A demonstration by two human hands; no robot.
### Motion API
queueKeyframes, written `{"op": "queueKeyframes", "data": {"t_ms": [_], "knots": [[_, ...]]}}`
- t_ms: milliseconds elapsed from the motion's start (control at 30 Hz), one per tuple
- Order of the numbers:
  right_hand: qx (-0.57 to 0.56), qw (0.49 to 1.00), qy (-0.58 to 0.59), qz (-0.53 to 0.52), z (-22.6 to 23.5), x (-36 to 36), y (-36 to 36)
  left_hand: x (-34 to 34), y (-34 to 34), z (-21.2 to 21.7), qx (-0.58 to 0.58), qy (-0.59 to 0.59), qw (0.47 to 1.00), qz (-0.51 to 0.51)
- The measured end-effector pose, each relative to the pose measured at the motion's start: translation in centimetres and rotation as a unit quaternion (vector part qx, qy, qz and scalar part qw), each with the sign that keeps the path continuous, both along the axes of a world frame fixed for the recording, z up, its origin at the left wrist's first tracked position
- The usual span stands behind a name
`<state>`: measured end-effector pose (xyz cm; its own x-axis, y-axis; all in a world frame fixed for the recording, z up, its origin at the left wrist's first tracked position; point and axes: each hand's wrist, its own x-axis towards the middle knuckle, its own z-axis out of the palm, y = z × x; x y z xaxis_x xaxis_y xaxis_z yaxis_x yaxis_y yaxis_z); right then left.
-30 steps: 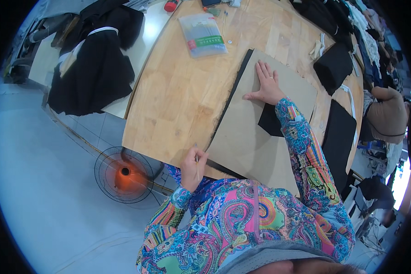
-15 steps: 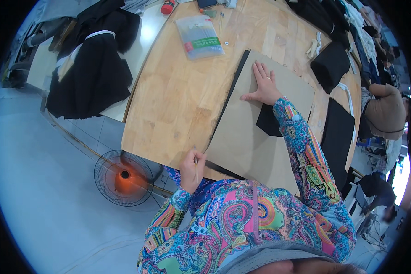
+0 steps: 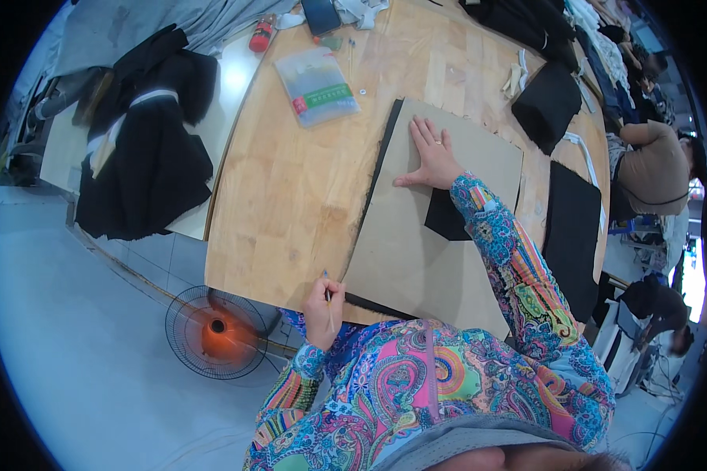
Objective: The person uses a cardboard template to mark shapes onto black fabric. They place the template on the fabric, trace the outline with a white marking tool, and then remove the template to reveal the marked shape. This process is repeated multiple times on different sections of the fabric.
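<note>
A large beige cardboard pattern piece [image 3: 416, 259] lies on black fabric [image 3: 382, 161], whose frayed edge shows along its left side. Through a cut-out in the card, a patch of black [image 3: 448, 218] is visible, partly behind my right sleeve. My right hand [image 3: 434, 157] presses flat on the upper part of the card, fingers stretched and thumb out to the left. Close to the card's lower left corner, my left hand [image 3: 319, 315] is closed around a slim pen [image 3: 331, 304]. The pen stands fairly upright, and its lower end is hard to make out.
The wooden table [image 3: 283, 196] also bears a clear plastic packet [image 3: 318, 86], a phone [image 3: 322, 16] and black cut pieces [image 3: 571, 235] at right. Black garments [image 3: 145, 165] lie on a white table to the left. A floor fan [image 3: 217, 331] stands near the table's corner; another person [image 3: 656, 169] is at far right.
The whole view has shifted, so the table and its things appear slightly lower and further left. Both hands keep about the same places against the card, the left still gripping the pen.
</note>
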<state>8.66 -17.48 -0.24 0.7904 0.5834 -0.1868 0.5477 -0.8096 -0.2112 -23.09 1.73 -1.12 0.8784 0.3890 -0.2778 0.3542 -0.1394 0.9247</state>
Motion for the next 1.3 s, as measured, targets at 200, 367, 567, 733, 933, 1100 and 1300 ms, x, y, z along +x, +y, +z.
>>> {"op": "queueKeyframes", "data": {"t_ms": [200,367,567,733,933,1100,1300], "knots": [[-0.004,1.0,0.001,0.002,-0.1,-0.1,0.2,-0.2,0.0,-0.4,-0.007,0.004,1.0,0.01],[0.004,1.0,0.0,0.001,-0.2,-0.1,0.3,0.1,-0.3,0.4,-0.018,0.001,0.999,0.036],[0.002,1.0,-0.002,-0.006,-0.4,-0.1,-0.3,2.4,-1.2,3.8,0.25,-0.136,0.958,-0.035],[0.018,1.0,0.002,-0.005,-0.5,-0.2,0.7,11.8,-4.2,4.6,0.207,-0.201,0.932,-0.218],[0.084,0.996,0.019,-0.018,-1.6,-0.2,1.1,15.8,-5.4,1.8,0.351,-0.162,0.873,-0.296],[0.173,0.983,0.05,-0.028,0.5,-0.1,-3.9,16.3,-5.6,3.3,0.416,-0.148,0.836,-0.327],[-0.09,0.994,0.038,-0.053,4.9,-9.4,-12.3,16.7,-4.8,4.5,0.418,-0.085,0.831,-0.356]]}}
